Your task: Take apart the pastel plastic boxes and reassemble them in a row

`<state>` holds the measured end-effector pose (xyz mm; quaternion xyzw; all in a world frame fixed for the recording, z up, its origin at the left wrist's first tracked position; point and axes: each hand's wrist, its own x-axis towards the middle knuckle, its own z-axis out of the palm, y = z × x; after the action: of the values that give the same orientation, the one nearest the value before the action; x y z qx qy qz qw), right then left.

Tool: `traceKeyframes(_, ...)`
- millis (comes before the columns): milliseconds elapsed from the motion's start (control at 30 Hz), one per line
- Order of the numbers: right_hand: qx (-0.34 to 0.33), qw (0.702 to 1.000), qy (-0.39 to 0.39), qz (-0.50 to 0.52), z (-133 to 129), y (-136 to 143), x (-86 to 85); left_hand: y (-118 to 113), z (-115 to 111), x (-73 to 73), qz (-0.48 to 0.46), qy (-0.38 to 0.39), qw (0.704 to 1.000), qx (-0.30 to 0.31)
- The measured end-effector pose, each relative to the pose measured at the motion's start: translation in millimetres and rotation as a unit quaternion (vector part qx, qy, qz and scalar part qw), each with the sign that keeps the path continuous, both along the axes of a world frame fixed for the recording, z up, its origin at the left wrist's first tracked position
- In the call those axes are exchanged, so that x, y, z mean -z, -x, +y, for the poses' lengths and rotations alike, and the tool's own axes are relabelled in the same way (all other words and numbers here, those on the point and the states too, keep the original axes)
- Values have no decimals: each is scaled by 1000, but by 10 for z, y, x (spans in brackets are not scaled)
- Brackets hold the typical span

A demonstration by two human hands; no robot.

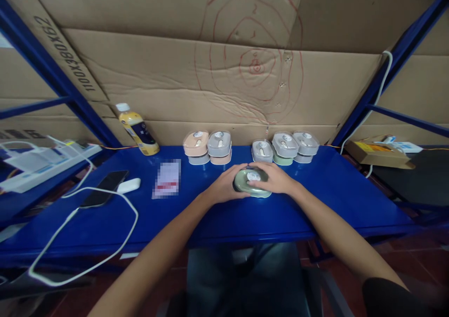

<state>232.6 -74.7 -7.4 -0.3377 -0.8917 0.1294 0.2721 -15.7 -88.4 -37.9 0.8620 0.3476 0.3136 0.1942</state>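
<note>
Green lidded container [252, 184] sits on the blue desk [315, 205], left hand [224, 186] cupping its side, right hand [275, 177] pressed flat over the lid; even downward pressure would seat it squarely.

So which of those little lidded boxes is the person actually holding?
The pale green box at the front of the blue table, clasped between the left hand and right hand. The other boxes sit untouched in stacks along the cardboard wall.
</note>
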Motion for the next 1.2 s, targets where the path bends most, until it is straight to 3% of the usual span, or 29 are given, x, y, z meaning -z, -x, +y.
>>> traceKeyframes(200,-5,996,5,-93,-31,-9,31,21,22,26,-26,36,999,-25)
traceKeyframes(467,-8,997,62,-43,50,-49,60,27,28,27,-67,139,988,-25)
traceKeyframes(833,-21,998,54,-1,87,-63,78,25,74,118,-81,136,986,-51)
traceKeyframes(1200,3,998,48,36,82,-38,60,58,114,109,-54,121,990,-49)
